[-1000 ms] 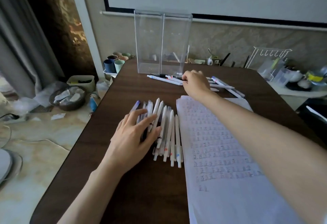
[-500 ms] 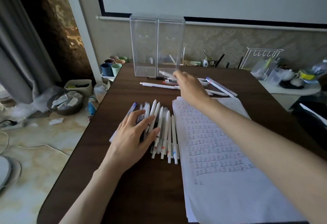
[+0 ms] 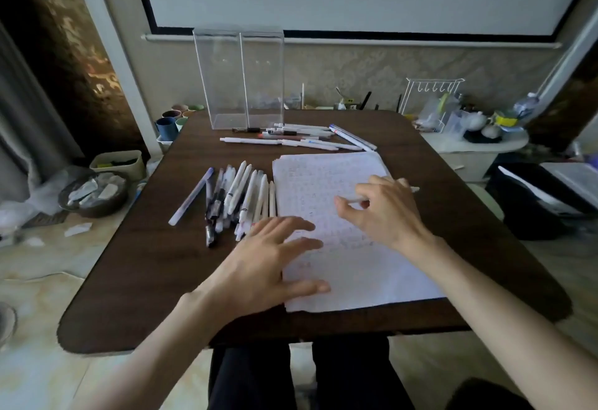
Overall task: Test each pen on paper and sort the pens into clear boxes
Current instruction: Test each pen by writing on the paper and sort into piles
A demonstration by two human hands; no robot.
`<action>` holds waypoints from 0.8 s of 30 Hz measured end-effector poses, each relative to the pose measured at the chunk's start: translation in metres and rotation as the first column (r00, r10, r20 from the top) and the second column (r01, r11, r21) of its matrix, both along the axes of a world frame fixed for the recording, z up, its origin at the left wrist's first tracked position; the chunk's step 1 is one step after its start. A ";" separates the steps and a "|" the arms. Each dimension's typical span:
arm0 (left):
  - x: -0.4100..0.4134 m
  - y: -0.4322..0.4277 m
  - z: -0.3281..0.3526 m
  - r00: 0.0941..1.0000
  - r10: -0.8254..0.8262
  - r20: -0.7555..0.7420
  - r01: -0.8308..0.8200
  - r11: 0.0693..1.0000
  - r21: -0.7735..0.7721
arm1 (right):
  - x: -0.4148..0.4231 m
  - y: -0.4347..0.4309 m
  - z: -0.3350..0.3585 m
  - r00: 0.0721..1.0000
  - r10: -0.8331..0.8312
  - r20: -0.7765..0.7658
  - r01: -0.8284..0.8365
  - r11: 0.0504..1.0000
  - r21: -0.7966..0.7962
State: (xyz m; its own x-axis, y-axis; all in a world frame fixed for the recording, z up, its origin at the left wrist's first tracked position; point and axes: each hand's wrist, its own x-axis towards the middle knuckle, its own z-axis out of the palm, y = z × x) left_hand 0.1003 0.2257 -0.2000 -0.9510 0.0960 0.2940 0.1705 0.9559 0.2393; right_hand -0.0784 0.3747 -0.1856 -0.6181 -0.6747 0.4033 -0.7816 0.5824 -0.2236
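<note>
A white pen (image 3: 410, 189) sits in the grip of the right hand (image 3: 385, 215), pinched between thumb and fingers just above the written sheet of paper (image 3: 359, 273), near its middle. The left hand (image 3: 268, 260) has its grip released, fingers spread flat over the paper's left edge, just beside a loose pile of pens (image 3: 239, 196) on the dark counter (image 3: 145, 273). Farther back, a second cluster of pens (image 3: 301, 138) lies just in front of two upright clear boxes (image 3: 239, 76) standing side by side.
</note>
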 end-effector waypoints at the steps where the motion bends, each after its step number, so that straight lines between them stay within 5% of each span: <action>1: -0.001 0.009 -0.003 0.999 -0.025 0.046 0.028 0.997 -0.068 | 0.000 0.004 -0.001 1.000 -0.011 -0.013 0.011 1.000 -0.021; 8: -0.011 0.020 -0.014 0.997 0.056 0.049 -0.051 0.994 -0.102 | -0.002 0.015 -0.005 1.000 0.015 -0.027 -0.018 0.992 -0.128; 11: -0.016 0.019 -0.014 0.993 0.097 0.072 -0.095 0.995 -0.033 | 0.003 0.016 0.004 0.988 0.072 0.140 -0.033 0.964 -0.263; 16: -0.013 0.016 -0.012 0.995 0.097 -0.014 -0.097 0.995 -0.027 | 0.016 0.011 0.021 0.876 0.227 0.426 0.096 0.782 -0.615; 21: 0.004 0.004 -0.017 0.995 0.077 -0.063 -0.081 0.995 -0.066 | 0.030 -0.001 0.017 0.585 0.390 0.712 0.174 0.797 -0.579; 24: 0.005 0.005 -0.020 0.995 0.045 -0.086 -0.051 0.996 -0.072 | 0.036 -0.011 0.003 0.619 0.389 0.682 0.109 0.818 -0.565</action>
